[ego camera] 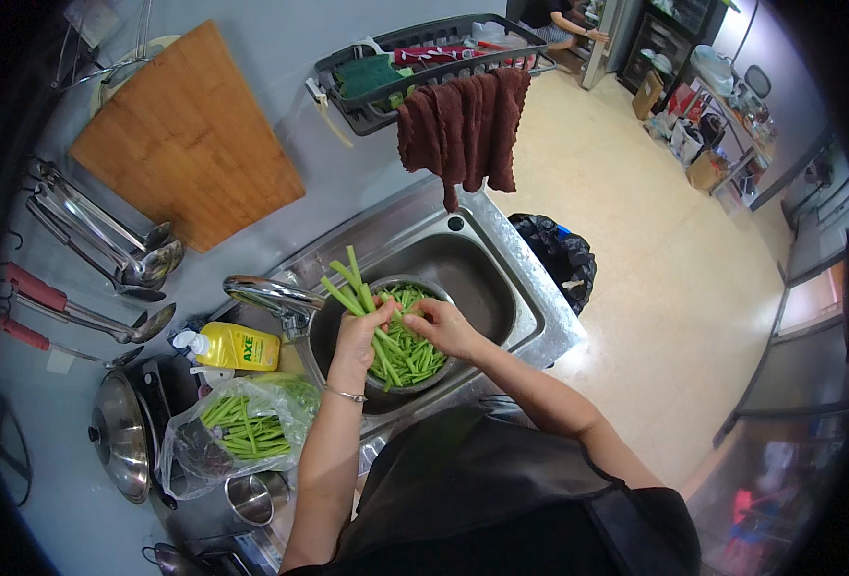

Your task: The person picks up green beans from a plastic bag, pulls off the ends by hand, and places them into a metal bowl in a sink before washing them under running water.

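Observation:
My left hand grips a small bunch of thick green vegetable stalks, their pale ends sticking up past my thumb. The fingers of my right hand pinch at the stalks just beside the left thumb. Under both hands a round metal bowl stands in the stainless steel sink. Short cut green pieces fill much of it. Longer stalks of the same kind lie in a clear plastic bag left of my left forearm.
A chrome faucet arches over the sink's left side, near a yellow pump bottle. Brown cloth hangs from a dark wall rack. Ladles and a wooden cutting board hang left. A person is far back.

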{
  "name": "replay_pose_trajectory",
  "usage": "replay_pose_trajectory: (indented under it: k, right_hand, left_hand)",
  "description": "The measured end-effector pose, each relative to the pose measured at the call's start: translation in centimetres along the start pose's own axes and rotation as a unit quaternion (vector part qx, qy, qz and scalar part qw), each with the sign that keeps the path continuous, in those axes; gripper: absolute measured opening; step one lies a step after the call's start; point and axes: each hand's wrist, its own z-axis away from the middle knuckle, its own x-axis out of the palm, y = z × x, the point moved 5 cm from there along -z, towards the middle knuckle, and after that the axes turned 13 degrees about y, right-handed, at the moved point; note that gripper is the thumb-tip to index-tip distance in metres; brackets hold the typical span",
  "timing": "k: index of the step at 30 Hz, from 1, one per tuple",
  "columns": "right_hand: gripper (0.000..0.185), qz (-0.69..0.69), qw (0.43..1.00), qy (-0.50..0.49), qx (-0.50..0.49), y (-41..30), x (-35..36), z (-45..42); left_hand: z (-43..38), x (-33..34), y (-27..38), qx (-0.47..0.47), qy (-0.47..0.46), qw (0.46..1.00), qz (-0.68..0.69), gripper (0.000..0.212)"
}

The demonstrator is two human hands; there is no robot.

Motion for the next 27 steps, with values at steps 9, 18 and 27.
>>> replay_pose_trajectory:
  k: [9,18,27]
  right_hand:
    - [0.014,0.031,0.949,0.020,-0.312,-3.0,1.6,1.2]
    - [0.029,0.205,0.965,-0.015,-0.161,6.8,3.9,-0.6]
    - [0.033,0.110,0.992,-0.017,-0.055,7.3,6.5,1.4]
  left_hand:
    - [-2.4,-1.9,-2.2,-0.111,0.022,0.994,0.008,0.010]
    - [-3.9,-5.7,-6.5,-0.101,0.083,0.988,-0.084,0.026]
    - [-2.8,-2.0,-5.3,-0.064,0.062,0.996,-0.003,0.025]
